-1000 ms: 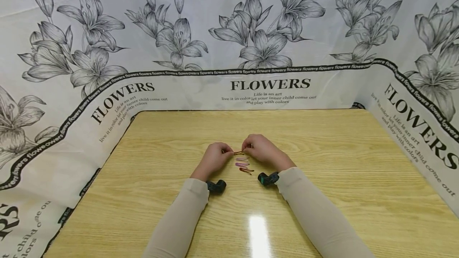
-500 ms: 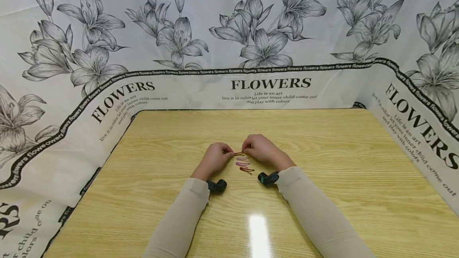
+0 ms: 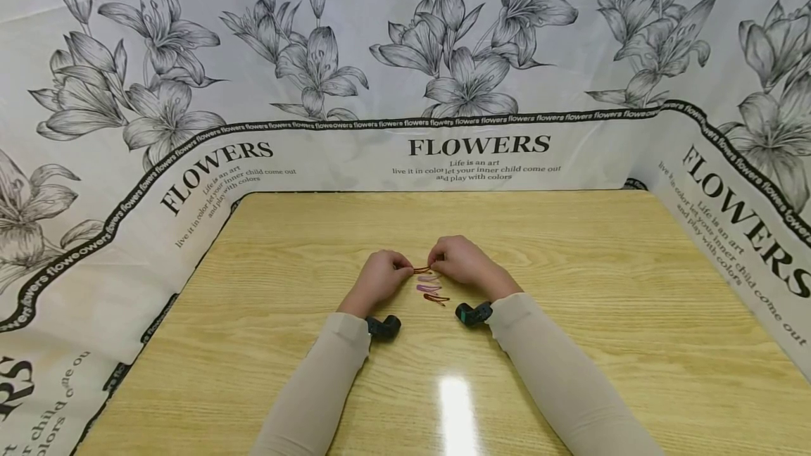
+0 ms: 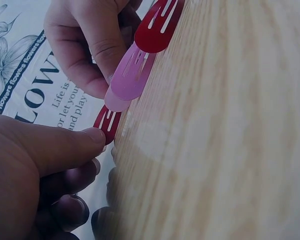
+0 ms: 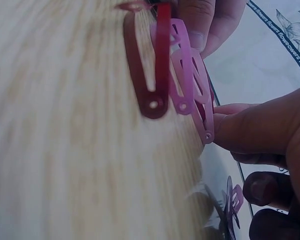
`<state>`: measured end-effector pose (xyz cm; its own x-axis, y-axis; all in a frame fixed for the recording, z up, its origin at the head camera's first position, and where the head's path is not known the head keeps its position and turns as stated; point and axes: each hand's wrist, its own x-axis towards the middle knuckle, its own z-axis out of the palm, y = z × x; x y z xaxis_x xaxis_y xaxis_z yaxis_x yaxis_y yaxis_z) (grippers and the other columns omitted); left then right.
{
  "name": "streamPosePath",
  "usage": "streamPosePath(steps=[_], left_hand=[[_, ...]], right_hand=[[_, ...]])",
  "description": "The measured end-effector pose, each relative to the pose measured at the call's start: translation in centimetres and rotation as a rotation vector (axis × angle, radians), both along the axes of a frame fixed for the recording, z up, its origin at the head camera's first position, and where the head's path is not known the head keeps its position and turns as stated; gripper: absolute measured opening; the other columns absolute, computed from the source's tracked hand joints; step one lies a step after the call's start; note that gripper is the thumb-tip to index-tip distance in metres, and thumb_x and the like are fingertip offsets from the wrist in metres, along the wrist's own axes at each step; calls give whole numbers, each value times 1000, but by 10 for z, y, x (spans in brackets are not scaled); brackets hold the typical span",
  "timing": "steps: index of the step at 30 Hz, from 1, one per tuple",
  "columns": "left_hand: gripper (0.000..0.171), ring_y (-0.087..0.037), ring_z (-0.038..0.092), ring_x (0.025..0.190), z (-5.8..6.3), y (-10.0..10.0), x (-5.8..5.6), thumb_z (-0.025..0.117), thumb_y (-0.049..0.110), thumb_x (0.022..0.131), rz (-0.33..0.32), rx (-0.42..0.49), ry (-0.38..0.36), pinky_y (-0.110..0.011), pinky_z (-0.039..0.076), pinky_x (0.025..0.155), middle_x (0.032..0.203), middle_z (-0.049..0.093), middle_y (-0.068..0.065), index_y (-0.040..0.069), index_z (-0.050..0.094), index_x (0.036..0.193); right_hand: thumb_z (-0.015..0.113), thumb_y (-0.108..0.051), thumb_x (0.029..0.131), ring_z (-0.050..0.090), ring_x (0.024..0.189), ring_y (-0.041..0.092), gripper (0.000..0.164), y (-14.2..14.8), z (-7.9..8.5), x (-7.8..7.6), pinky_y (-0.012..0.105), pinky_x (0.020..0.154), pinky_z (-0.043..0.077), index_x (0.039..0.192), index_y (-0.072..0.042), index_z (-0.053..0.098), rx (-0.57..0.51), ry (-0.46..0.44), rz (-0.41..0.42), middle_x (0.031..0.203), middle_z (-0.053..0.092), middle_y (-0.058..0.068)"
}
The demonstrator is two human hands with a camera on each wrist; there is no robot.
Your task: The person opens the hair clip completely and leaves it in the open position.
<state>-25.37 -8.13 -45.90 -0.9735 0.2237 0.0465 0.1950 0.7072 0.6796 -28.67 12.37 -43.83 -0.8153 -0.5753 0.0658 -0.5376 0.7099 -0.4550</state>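
In the head view, my left hand [image 3: 384, 277] and right hand [image 3: 467, 264] meet over a red snap hair clip [image 3: 421, 271]. My left thumb and fingers pinch its wide end, as the left wrist view shows of the red clip [image 4: 108, 127]. The right hand's thumb and finger pinch the narrow end, mostly hidden behind other clips in the right wrist view. Toward me lie a pale pink clip [image 3: 428, 279], a brighter pink one [image 3: 427, 289] and another red clip [image 3: 436, 298], in a row. These three stand sprung apart, clearest on the nearest red clip [image 5: 152, 100].
A wood-grain table [image 3: 570, 245] is enclosed by a white flower-printed cloth [image 3: 342, 160]. Black wrist cameras, one on the left [image 3: 384, 328] and one on the right [image 3: 473, 314], sit close to the tabletop. Small pink and dark shapes [image 5: 232, 200] show beside the right fingers.
Both hands keep their places on the red clip, and the row of clips stays put. Only the head view has tilted very slightly.
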Motion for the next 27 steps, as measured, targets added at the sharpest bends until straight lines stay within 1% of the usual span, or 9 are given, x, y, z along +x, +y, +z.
streamPosePath(steps=[10, 18, 27], left_hand=[[13, -15, 63, 87, 0, 0, -1, 65, 24, 93, 9, -7, -5, -35, 51, 81, 96, 71, 0, 17, 76, 90], [13, -17, 63, 93, 0, 0, -2, 66, 24, 93, 8, 1, -6, -37, 51, 85, 99, 71, 0, 17, 76, 90], [13, -16, 63, 92, -1, 0, -2, 65, 26, 93, 18, 12, -18, -37, 51, 84, 99, 71, 0, 18, 76, 91]], right_hand=[[65, -14, 91, 58, 83, 15, 10, 0, 1, 1, 36, 81, 48, 92, -15, 75, 1, 0, -4, 90, 65, -1], [64, -14, 91, 58, 83, 15, 11, 0, 2, 0, 35, 80, 48, 94, -14, 75, 1, -8, -3, 91, 65, 0], [64, -14, 91, 59, 84, 15, 12, 1, 3, 0, 36, 81, 48, 95, -15, 75, -1, -12, -8, 92, 65, 0]])
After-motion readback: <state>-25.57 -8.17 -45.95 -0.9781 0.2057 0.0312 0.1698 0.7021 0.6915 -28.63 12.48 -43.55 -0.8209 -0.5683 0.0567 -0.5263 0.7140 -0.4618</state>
